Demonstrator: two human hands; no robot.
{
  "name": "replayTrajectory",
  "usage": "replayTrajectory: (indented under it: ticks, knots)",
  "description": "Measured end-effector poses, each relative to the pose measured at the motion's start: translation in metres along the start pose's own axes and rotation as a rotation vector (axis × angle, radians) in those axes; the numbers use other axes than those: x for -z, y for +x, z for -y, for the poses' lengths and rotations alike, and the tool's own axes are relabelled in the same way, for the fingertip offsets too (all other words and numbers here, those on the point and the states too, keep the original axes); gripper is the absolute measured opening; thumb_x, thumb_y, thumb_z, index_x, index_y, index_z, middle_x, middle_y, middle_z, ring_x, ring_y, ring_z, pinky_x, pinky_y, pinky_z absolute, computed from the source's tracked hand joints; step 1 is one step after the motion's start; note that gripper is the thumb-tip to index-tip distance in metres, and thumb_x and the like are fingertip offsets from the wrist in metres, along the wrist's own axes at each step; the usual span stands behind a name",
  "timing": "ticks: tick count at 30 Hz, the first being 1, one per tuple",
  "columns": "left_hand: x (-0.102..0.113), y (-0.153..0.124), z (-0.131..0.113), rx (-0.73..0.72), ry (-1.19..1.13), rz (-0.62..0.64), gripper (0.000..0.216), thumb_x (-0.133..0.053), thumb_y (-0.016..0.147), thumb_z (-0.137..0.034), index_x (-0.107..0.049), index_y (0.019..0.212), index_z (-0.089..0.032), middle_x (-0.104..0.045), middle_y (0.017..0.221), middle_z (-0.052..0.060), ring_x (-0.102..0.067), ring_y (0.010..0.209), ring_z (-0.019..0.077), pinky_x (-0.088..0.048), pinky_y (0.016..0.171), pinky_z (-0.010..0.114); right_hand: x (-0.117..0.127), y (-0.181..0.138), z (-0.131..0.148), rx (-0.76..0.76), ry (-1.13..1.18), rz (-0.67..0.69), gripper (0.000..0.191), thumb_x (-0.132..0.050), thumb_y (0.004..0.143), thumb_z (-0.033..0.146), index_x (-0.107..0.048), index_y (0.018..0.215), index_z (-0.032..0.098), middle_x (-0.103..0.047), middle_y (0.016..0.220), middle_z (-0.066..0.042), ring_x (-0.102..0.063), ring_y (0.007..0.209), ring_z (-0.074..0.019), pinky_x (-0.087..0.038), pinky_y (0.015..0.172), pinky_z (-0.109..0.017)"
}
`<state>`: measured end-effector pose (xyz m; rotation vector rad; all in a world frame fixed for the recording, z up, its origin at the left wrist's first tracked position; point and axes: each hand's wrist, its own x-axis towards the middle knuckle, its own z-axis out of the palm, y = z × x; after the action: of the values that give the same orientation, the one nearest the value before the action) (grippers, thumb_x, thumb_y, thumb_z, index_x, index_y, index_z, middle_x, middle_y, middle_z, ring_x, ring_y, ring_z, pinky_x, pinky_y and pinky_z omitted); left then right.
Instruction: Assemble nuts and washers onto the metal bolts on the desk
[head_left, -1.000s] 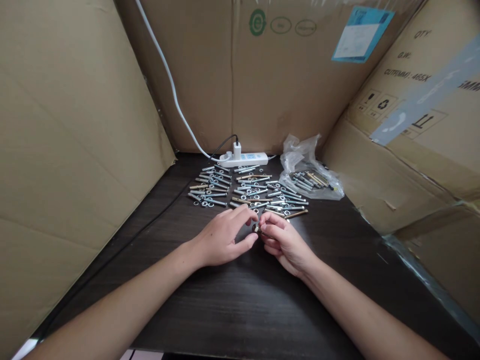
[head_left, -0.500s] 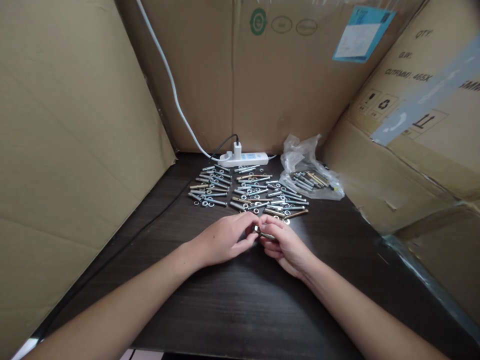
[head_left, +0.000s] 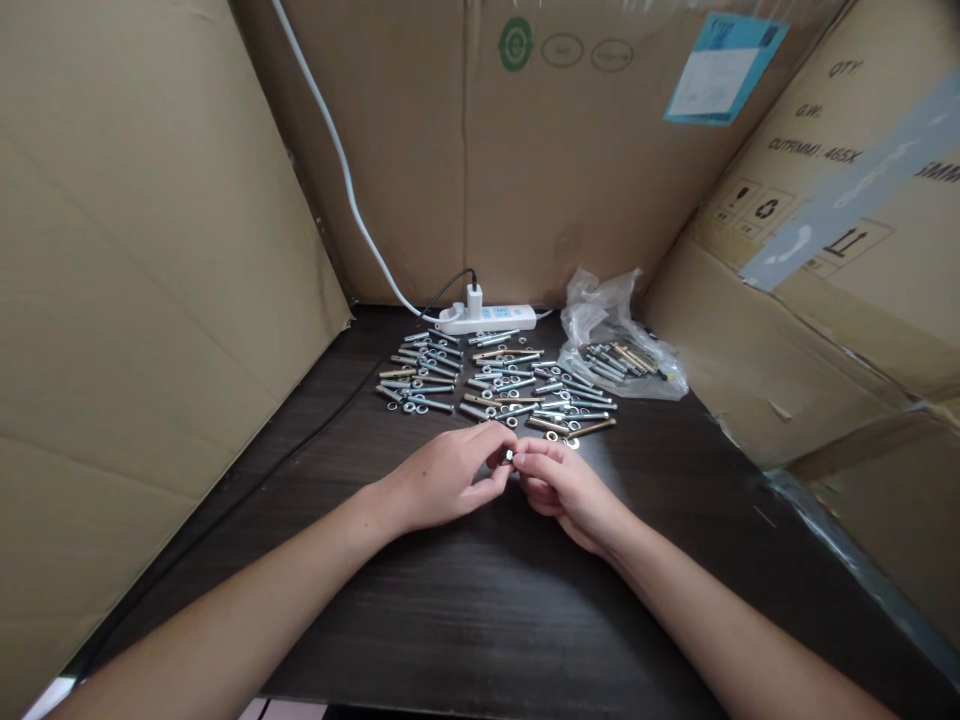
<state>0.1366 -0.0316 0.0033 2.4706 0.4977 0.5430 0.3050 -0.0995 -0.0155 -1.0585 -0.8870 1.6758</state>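
Both hands meet over the dark table, just in front of the rows of metal parts. A small shiny hex nut or bolt head shows between the fingertips, with the rest of the bolt hidden by the fingers. My left hand is closed around it from the left, thumb below and index finger curled above. From the right, my right hand pinches at the same bolt, its other fingers curled under. Beyond the fingers lie several bolts with sleeves and loose washers, silver and brass-coloured, laid out in groups.
A clear plastic bag with more bolts lies at the back right. Behind the parts stands a white power strip with a plug and cables. A black cable crosses the table's left side. Cardboard walls enclose three sides.
My right thumb and fingers have shifted left, up to the shiny end of the bolt. The bolt's shaft, seen before along my right fingers, is now covered. My left hand has hardly moved.
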Motion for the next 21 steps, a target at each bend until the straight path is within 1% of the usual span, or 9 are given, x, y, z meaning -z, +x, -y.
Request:
replayTrajectory:
  ticks: [4,7,11,14,17,19,21]
  knots:
    - [0.0003,-0.0004,0.0012,-0.021,0.019,-0.067,0.010,-0.044,0.086,-0.018,-0.048,0.095,-0.018,-0.055,0.084,0.001,-0.051,0.072,0.0117,-0.042,0.065,0.023,0.0033,0.0012,0.0013,0.055,-0.017,0.014,0.023,-0.066,0.076,0.036,-0.062,0.077,0.014,-0.026,0.045,0.010,-0.015,0.042,-0.0038,-0.009,0.041,-0.022]
    - [0.0008,-0.0007,0.0014,-0.028,0.027,-0.087,0.010,-0.045,0.087,-0.019,-0.049,0.096,-0.018,-0.054,0.084,0.001,-0.050,0.071,0.0116,-0.042,0.065,0.023,0.0032,0.0014,0.0023,0.092,-0.037,-0.001,0.024,-0.068,0.075,0.037,-0.065,0.079,0.013,-0.028,0.048,0.009,-0.016,0.044,-0.0043,-0.009,0.043,-0.022]
    - [0.0022,-0.0005,0.0001,-0.011,0.002,-0.062,0.013,-0.043,0.090,-0.023,-0.050,0.099,-0.018,-0.054,0.086,0.002,-0.051,0.074,0.0127,-0.042,0.068,0.025,0.0033,0.0021,0.0015,0.120,-0.071,-0.031,0.023,-0.068,0.074,0.036,-0.064,0.079,0.014,-0.030,0.050,0.008,-0.017,0.045,-0.0047,-0.009,0.043,-0.023]
    - [0.0044,-0.0006,-0.0015,0.029,-0.013,-0.026,0.016,-0.043,0.091,-0.028,-0.049,0.103,-0.019,-0.055,0.089,0.002,-0.052,0.077,0.0136,-0.043,0.070,0.026,0.0050,0.0029,0.0000,0.145,-0.101,-0.070,0.022,-0.068,0.074,0.036,-0.062,0.077,0.014,-0.031,0.050,0.008,-0.017,0.045,-0.0049,-0.009,0.043,-0.023]
    - [0.0062,-0.0009,-0.0018,0.073,-0.014,-0.022,0.022,-0.042,0.092,-0.032,-0.047,0.109,-0.019,-0.056,0.090,0.002,-0.052,0.077,0.0143,-0.044,0.070,0.028,0.0067,0.0034,-0.0013,0.164,-0.139,-0.106,0.022,-0.068,0.075,0.036,-0.062,0.078,0.015,-0.033,0.051,0.008,-0.019,0.045,-0.0050,-0.011,0.043,-0.023]
    - [0.0062,-0.0007,-0.0011,0.090,-0.014,-0.038,0.021,-0.039,0.093,-0.033,-0.048,0.105,-0.019,-0.056,0.089,0.003,-0.052,0.076,0.0146,-0.044,0.071,0.028,0.0072,0.0037,-0.0020,0.171,-0.166,-0.118,0.023,-0.069,0.073,0.037,-0.062,0.078,0.015,-0.036,0.052,0.007,-0.020,0.046,-0.0050,-0.012,0.044,-0.022]
    - [0.0055,-0.0001,0.0000,0.084,-0.008,-0.042,0.021,-0.035,0.094,-0.034,-0.050,0.096,-0.018,-0.056,0.088,0.003,-0.052,0.076,0.0148,-0.043,0.071,0.028,0.0073,0.0039,-0.0025,0.176,-0.186,-0.121,0.025,-0.070,0.072,0.038,-0.062,0.077,0.015,-0.039,0.054,0.007,-0.020,0.046,-0.0048,-0.013,0.044,-0.022]
